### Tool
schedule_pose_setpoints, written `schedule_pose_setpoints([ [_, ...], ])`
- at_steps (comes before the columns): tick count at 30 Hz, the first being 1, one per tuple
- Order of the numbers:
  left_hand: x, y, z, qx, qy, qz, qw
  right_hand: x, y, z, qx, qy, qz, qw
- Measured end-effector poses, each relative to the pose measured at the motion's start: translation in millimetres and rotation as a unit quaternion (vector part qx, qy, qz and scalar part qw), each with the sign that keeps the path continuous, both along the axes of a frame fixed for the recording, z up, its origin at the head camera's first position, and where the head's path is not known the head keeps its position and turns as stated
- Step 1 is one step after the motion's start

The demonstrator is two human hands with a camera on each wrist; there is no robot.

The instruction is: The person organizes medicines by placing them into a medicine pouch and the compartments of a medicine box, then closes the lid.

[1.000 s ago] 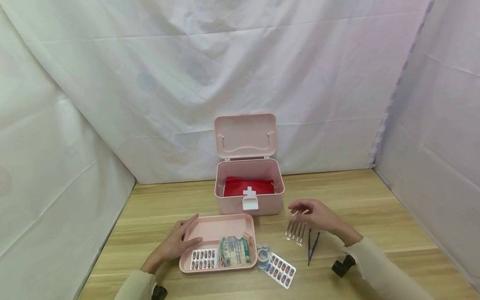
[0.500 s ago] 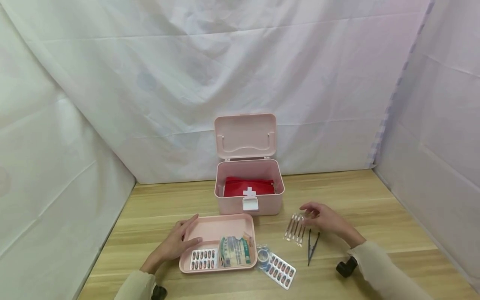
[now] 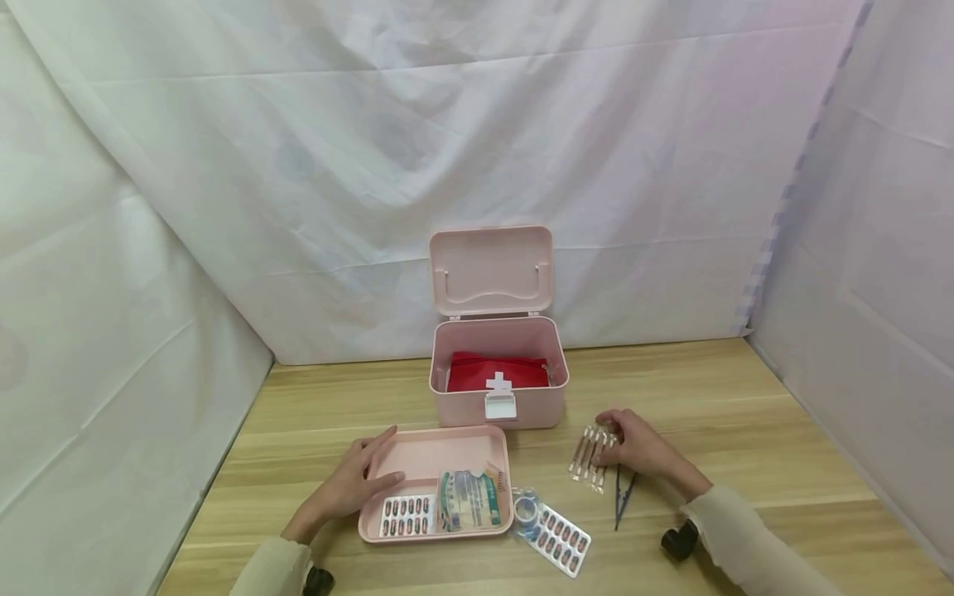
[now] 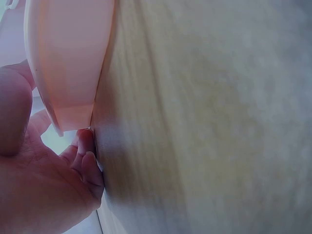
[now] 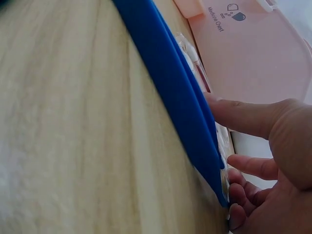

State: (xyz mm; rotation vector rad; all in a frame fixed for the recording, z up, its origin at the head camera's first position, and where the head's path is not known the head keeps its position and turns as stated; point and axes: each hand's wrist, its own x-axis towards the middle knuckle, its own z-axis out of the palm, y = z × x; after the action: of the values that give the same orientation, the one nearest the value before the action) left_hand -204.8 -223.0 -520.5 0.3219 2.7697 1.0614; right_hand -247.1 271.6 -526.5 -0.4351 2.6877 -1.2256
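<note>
My left hand (image 3: 346, 490) rests at the left end of a pink tray (image 3: 440, 451), thumb over the rim and index finger along the far left corner. In the left wrist view, the other fingers lie against the table beside the tray wall (image 4: 73, 53). Inside the tray are a capsule blister pack (image 3: 407, 515) and a clear bag with a green-edged packet (image 3: 469, 499). My right hand (image 3: 639, 447) reaches over a clear pack of cotton swabs (image 3: 585, 463), its thumb (image 5: 243, 114) on the pack and fingertips at its far end. Blue tweezers (image 3: 623, 501) lie just below that hand.
Behind the tray stands a pink medicine box (image 3: 532, 410), lid (image 3: 492, 269) raised, with a red pouch (image 3: 480, 372) inside. Right of the tray lie a bagged roll of tape (image 3: 526, 508) and a second capsule blister pack (image 3: 561, 542). White cloth (image 3: 373, 165) hangs around the table (image 3: 693, 389).
From above the swabs, my right hand has drawn back to the right, then come down so its thumb meets the pack. My left hand stays on the tray.
</note>
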Motion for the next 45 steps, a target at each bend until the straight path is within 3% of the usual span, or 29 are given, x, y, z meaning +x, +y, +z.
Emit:
schedule_pose_setpoints([
  [14,3.3,2,3.2,0.005,-0.006,0.004,1.0,3.9,-8,7.5,0.024,-0.03,-0.018,0.999],
  [22,4.0,1,3.9,0.003,-0.002,-0.003,1.0,2.1,-5,12.0,0.016,-0.008,-0.034,0.999],
  [30,2.8,2,5.5,0.006,-0.003,-0.004,1.0,0.7,-1,17.4,-0.017,-0.01,-0.001,1.0],
  [37,2.8,2,6.9,0.004,-0.003,-0.007,1.0,5.1,0,23.1,-0.036,-0.049,-0.052,0.997],
  [45,2.7,2,6.8,0.003,-0.005,-0.003,1.0,10.6,-4,38.4,-0.074,-0.037,-0.053,0.995],
])
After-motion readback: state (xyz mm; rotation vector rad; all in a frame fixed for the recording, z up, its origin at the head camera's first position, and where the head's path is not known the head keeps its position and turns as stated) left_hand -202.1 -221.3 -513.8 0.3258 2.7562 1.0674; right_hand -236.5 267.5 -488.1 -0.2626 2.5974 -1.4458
